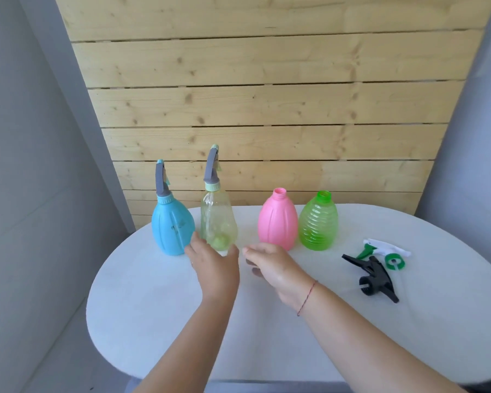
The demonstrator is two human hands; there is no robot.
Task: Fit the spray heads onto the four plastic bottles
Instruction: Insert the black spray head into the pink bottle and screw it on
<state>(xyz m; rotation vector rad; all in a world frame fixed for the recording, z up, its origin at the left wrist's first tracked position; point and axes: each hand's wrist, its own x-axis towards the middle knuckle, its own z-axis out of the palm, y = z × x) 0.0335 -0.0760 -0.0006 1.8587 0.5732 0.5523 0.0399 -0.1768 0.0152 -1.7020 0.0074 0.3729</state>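
Four bottles stand in a row at the back of the white table [159, 321]. The blue bottle [172, 225] and the clear bottle [217, 219] each carry a grey spray head. The pink bottle [278, 222] and the green ribbed bottle [318, 222] have bare open necks. A black spray head [376, 277] and a white-and-green spray head [386, 253] lie loose at the right. My left hand [214, 268] hovers just in front of the clear bottle with its fingers apart, holding nothing. My right hand [275, 269] is beside it, in front of the pink bottle, also holding nothing.
A wall of pale wooden planks [267, 109] rises straight behind the bottles. Grey walls stand at both sides. The table is oval; its rounded left edge [97, 279] drops off to a grey floor.
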